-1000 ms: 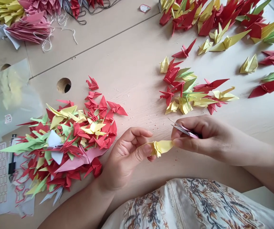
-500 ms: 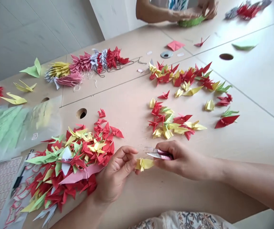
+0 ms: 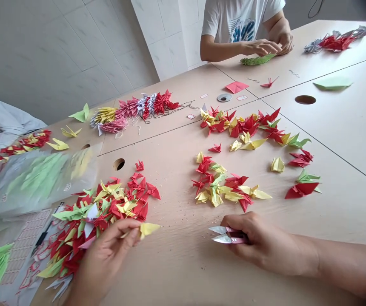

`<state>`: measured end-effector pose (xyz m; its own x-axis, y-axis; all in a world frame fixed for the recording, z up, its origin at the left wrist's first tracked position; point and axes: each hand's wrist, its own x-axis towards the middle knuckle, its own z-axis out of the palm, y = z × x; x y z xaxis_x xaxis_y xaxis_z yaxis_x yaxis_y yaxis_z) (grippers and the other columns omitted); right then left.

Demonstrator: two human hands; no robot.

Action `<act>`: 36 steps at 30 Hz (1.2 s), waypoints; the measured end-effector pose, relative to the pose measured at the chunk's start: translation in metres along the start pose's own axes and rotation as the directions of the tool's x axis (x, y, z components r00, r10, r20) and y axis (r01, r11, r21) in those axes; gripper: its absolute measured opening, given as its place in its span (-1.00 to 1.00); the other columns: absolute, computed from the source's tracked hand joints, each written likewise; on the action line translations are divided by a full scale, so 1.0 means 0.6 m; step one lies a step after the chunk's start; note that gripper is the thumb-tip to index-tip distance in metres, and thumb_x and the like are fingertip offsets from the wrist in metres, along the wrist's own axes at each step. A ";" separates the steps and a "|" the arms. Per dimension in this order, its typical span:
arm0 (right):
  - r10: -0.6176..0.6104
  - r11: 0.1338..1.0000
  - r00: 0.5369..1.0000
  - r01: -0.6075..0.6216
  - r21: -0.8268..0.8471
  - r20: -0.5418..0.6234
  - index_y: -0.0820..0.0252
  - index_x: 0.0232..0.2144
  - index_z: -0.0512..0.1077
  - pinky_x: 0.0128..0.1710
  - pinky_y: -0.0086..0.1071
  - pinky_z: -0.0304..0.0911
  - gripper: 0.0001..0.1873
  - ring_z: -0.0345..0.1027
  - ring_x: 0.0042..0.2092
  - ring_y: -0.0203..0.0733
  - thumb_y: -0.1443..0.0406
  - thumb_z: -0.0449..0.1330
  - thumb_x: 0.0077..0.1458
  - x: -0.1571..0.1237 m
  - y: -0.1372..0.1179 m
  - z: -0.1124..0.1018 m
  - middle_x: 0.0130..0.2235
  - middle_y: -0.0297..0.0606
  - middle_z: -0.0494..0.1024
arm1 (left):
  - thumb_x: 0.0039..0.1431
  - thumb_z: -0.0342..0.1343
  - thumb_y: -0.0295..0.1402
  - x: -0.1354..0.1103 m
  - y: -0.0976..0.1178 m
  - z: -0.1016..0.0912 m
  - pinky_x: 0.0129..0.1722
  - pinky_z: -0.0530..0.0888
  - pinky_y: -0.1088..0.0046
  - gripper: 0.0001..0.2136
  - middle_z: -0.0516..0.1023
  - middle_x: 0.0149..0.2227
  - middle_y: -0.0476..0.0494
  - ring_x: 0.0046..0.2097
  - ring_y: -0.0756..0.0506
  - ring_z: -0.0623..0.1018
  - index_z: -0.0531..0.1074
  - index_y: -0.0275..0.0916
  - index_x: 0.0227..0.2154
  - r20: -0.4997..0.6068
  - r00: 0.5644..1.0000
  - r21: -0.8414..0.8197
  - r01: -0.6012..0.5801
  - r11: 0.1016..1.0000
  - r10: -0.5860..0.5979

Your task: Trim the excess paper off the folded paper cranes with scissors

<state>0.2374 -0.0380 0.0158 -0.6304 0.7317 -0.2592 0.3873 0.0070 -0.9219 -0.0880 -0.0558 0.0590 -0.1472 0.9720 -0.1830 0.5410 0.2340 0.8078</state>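
Between thumb and fingers, my left hand pinches a yellow paper crane, its pointed end toward the right. That hand is at the right edge of a large heap of red, yellow and green folded paper cranes. My right hand grips small thread snips with pinkish handles, blades apart and pointing left above the table. Beyond the snips lies a loose group of red, yellow and green cranes, with another row of cranes behind it.
A co-worker's hands hold a green folded-paper piece across the table. Strung cranes lie at back left. Plastic bags of paper pieces, a pen and a label sheet lie left. The table has round holes.
My left hand has moved left with the yellow crane, away from the snips. My right hand has shifted slightly right with the snips, whose blades are now wider apart. The view has tilted up.
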 end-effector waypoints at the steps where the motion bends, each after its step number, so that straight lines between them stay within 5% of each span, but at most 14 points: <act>1: 0.002 1.000 1.000 -0.002 0.006 -0.007 0.10 -0.47 0.15 -0.49 -0.43 0.00 -0.80 0.02 -0.47 -0.33 0.42 0.12 0.05 0.000 0.001 -0.003 -0.51 -0.47 0.21 | 0.14 0.32 -0.06 -0.001 0.004 -0.013 -0.29 0.53 0.41 -0.79 0.63 -0.39 -0.03 -0.35 -0.14 0.58 0.59 -0.05 -0.29 -0.099 0.995 0.060 -0.012 0.998 0.018; 4: 0.017 1.000 0.999 -0.016 0.017 -0.034 0.11 -0.45 0.20 -0.47 -0.43 0.05 -0.86 0.05 -0.45 -0.32 0.38 0.11 0.10 0.001 0.001 -0.007 -0.47 -0.44 0.23 | 0.16 0.30 -0.09 -0.001 0.016 -0.047 -0.31 0.48 0.40 -0.84 0.65 -0.35 0.05 -0.35 -0.15 0.60 0.59 0.03 -0.25 -0.327 0.935 0.305 -0.031 0.952 0.136; 9: 0.026 1.000 0.997 -0.026 -0.003 -0.073 0.12 -0.44 0.22 -0.47 -0.42 0.06 -0.85 0.07 -0.43 -0.30 0.32 0.10 0.18 0.006 0.001 -0.002 -0.46 -0.42 0.22 | 0.20 0.25 -0.20 0.028 0.003 -0.083 -0.30 0.39 0.46 -0.89 0.62 -0.39 0.13 -0.36 -0.09 0.56 0.59 0.03 -0.22 -0.410 0.818 0.625 -0.070 0.777 0.403; 12: 0.012 0.999 0.996 -0.014 -0.034 -0.086 0.12 -0.45 0.22 -0.47 -0.41 0.05 -0.82 0.08 -0.43 -0.29 0.27 0.10 0.20 0.010 0.005 0.005 -0.46 -0.41 0.23 | 0.21 0.16 -0.30 0.056 -0.021 -0.098 -0.37 0.41 0.45 -0.86 0.54 -0.49 0.09 -0.43 -0.09 0.55 0.57 -0.09 -0.21 -0.279 0.871 0.695 -0.107 0.711 0.405; 15: -0.006 0.998 0.995 0.000 -0.066 -0.096 0.13 -0.47 0.19 -0.49 -0.42 0.02 -0.77 0.06 -0.45 -0.31 0.24 0.11 0.21 0.015 0.011 0.011 -0.49 -0.41 0.23 | 0.23 0.10 -0.33 0.068 -0.033 -0.105 -0.21 0.51 0.30 -0.79 0.59 -0.33 -0.10 -0.28 -0.19 0.60 0.57 -0.18 -0.13 -0.242 0.865 0.736 -0.131 0.664 0.439; 20: -0.032 0.994 0.993 0.020 -0.110 -0.112 0.14 -0.48 0.19 -0.50 -0.43 0.00 -0.76 0.05 -0.47 -0.32 0.24 0.10 0.22 0.017 0.019 0.017 -0.51 -0.41 0.26 | 0.39 0.00 -0.31 0.053 -0.018 -0.084 0.24 0.41 0.06 -0.73 0.57 0.06 -0.32 0.17 -0.30 0.54 0.50 -0.17 0.03 -0.192 0.734 0.753 -0.315 0.578 0.651; 23: -0.037 0.991 0.994 0.023 -0.135 -0.104 0.15 -0.45 0.25 -0.48 -0.41 0.02 -0.83 0.09 -0.46 -0.31 0.28 0.09 0.20 0.017 0.020 0.018 -0.50 -0.40 0.28 | 0.39 0.03 -0.34 0.052 0.001 -0.052 0.33 0.33 -0.06 -0.70 0.53 0.17 -0.31 0.29 -0.33 0.45 0.46 -0.12 0.12 0.038 0.650 0.763 -0.509 0.398 0.759; 26: -0.035 0.987 0.996 0.021 -0.157 -0.085 0.14 -0.45 0.24 -0.47 -0.40 0.03 -0.84 0.11 -0.47 -0.30 0.30 0.09 0.18 0.018 0.016 0.016 -0.50 -0.39 0.29 | 0.37 0.11 -0.19 0.066 0.020 -0.015 0.40 0.15 -0.23 -0.61 0.40 0.34 -0.34 0.43 -0.44 0.25 0.45 -0.10 0.20 0.344 0.679 0.751 -0.614 0.243 0.649; 29: -0.031 0.987 0.997 0.019 -0.161 -0.071 0.13 -0.43 0.25 -0.46 -0.40 0.05 -0.88 0.14 -0.46 -0.29 0.32 0.07 0.18 0.018 0.008 0.011 -0.48 -0.38 0.31 | 0.35 0.12 -0.03 0.088 0.030 0.010 0.41 -0.01 -0.35 -0.49 0.28 0.43 -0.38 0.49 -0.49 0.13 0.42 -0.10 0.27 0.506 0.734 0.757 -0.630 0.175 0.453; 36: -0.019 0.988 0.999 0.011 -0.151 -0.048 0.11 -0.46 0.19 -0.46 -0.40 0.03 -0.85 0.11 -0.46 -0.29 0.40 0.08 0.12 0.015 0.007 0.007 -0.48 -0.41 0.29 | 0.40 0.05 -0.08 0.125 0.015 -0.011 0.40 0.12 -0.25 -0.45 0.30 0.41 -0.46 0.44 -0.47 0.25 0.34 -0.24 0.34 0.406 0.885 0.888 -0.441 0.133 0.226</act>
<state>0.2305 -0.0346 0.0086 -0.6048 0.7631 -0.2278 0.4771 0.1181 -0.8709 -0.0993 0.0189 0.0562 0.3282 0.9217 -0.2070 0.8718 -0.3799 -0.3093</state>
